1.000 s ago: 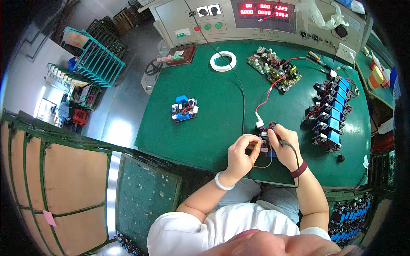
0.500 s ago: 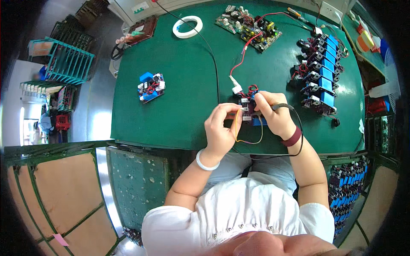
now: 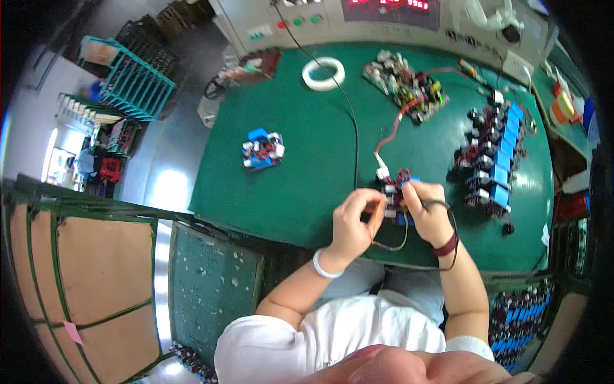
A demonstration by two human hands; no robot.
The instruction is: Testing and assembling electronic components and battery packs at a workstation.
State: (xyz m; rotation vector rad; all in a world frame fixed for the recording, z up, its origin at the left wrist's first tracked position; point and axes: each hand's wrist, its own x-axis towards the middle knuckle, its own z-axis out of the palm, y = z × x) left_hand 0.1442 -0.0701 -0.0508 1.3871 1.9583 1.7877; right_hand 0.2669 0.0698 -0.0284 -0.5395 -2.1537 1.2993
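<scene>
A small circuit board (image 3: pixel 389 190) with blue parts and red wires lies near the front of the green table, partly hidden by my hands. My left hand (image 3: pixel 353 225) is closed at its left side, pinching a thin yellow wire (image 3: pixel 378 219) that loops down below the board. On the right, my right hand (image 3: pixel 430 216) is closed round a black pen-like tool (image 3: pixel 436 203) with a black cord; its tip is hidden among the board's parts. A white connector (image 3: pixel 383 173) on a red lead meets the board's far edge.
Several blue-topped boards (image 3: pixel 502 163) stand in a row at the right. Farther back lie a larger circuit board (image 3: pixel 406 83) and a white tape roll (image 3: pixel 323 73). Another small board (image 3: pixel 263 150) is at the left. A black cable (image 3: pixel 355 134) crosses the table. An instrument panel (image 3: pixel 390 16) borders the back.
The view has tilted up, bringing the red-lit panel into sight and shifting the table down and right in the picture. Both hands stay at the small board, still holding the wire and tool.
</scene>
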